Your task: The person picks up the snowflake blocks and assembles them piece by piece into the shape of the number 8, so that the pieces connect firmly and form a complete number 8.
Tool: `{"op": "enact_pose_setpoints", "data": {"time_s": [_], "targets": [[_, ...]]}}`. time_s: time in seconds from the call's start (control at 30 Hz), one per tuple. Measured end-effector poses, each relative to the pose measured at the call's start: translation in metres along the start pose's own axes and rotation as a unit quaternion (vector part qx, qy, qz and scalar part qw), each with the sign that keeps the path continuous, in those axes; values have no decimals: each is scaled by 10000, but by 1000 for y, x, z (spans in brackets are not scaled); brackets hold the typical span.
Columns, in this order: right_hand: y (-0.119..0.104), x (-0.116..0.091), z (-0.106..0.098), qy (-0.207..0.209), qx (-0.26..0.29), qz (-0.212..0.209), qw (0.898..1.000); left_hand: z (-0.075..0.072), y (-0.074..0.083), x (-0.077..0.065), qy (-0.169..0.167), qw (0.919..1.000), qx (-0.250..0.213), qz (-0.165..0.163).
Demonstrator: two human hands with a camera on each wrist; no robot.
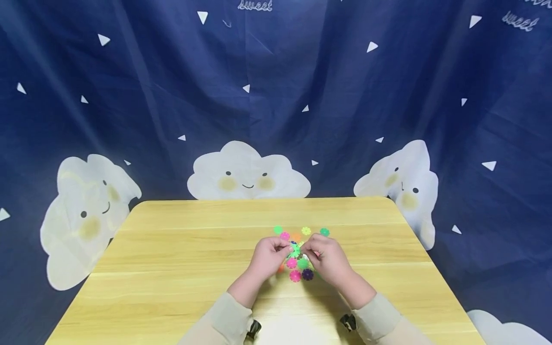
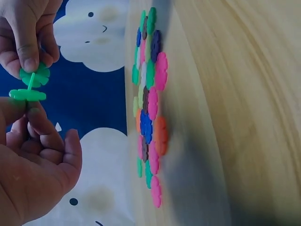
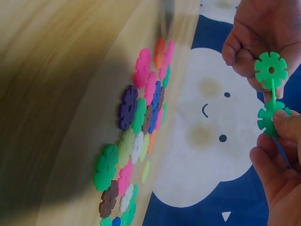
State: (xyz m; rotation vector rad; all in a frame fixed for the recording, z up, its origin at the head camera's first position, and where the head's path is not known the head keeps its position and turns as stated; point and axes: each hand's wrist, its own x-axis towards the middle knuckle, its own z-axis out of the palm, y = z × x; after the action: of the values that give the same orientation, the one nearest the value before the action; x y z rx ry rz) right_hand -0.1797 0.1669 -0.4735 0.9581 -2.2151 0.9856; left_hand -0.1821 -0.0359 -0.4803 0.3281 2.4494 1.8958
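Both hands are raised over the table, close together, with linked green plastic snowflake discs between them. My left hand (image 1: 268,258) pinches a light green notched disc (image 3: 271,69) between thumb and fingers. A green disc (image 3: 268,117) is pinched in my right hand (image 1: 331,258). Between these two, a light green disc (image 3: 273,89) shows edge-on and joins them at the notches. The left hand's other fingers (image 2: 51,146) are loosely curled. Below the hands, a loose group of flat discs lies on the table, among them a pink disc (image 1: 295,276) and a dark purple disc (image 1: 307,274).
More discs in several colours surround these, including a yellow disc (image 1: 306,230), a blue disc (image 2: 146,126) and an orange disc (image 2: 161,135). The wooden table (image 1: 181,268) reaches back to a dark blue curtain (image 1: 267,110) printed with clouds.
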Motion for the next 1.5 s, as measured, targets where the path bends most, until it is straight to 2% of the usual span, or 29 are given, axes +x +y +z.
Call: {"op": "enact_pose_setpoints", "data": {"time_s": [0.17, 0.33, 0.4, 0.47, 0.57, 0.67, 0.77, 0.87, 0.97, 1.13, 1.33, 1.5], "targets": [[-1, -1, -4, -7, -58, 142, 9999, 1, 4, 2, -252, 9996, 26, 160], [0, -1, -5, 12, -101, -125, 9999, 2, 8, 4, -543, 9973, 432, 238], [1, -2, -6, 52, -167, -60, 9998, 1, 8, 5, -554, 9964, 597, 249], [4, -4, -9, 92, -245, 167, 9995, -1, 9, 6, -511, 9963, 646, 252], [11, -8, -17, -56, -406, 858, 9955, -5, 9, 7, -365, 9972, 592, 266], [18, -12, -24, -449, -565, 1687, 9830, -7, 8, 8, -249, 9988, 384, 193], [23, -16, -28, -1008, -754, 2456, 9612, -8, 6, 9, -213, 9994, 248, 137], [28, -22, -29, -1542, -886, 2922, 9397, -8, 6, 9, -234, 9995, 187, 132], [32, -31, -27, -1972, -835, 3077, 9271, -7, 5, 9, -248, 9995, 161, 133], [35, -42, -21, -2408, -648, 3115, 9169, -8, 5, 9, -232, 9995, 141, 138], [33, -48, -16, -2580, -831, 3132, 9102, -9, 4, 8, -226, 9997, 97, 59], [33, -48, -14, -2552, -881, 3218, 9075, -9, 3, 8, -235, 9997, 100, 49]]}}
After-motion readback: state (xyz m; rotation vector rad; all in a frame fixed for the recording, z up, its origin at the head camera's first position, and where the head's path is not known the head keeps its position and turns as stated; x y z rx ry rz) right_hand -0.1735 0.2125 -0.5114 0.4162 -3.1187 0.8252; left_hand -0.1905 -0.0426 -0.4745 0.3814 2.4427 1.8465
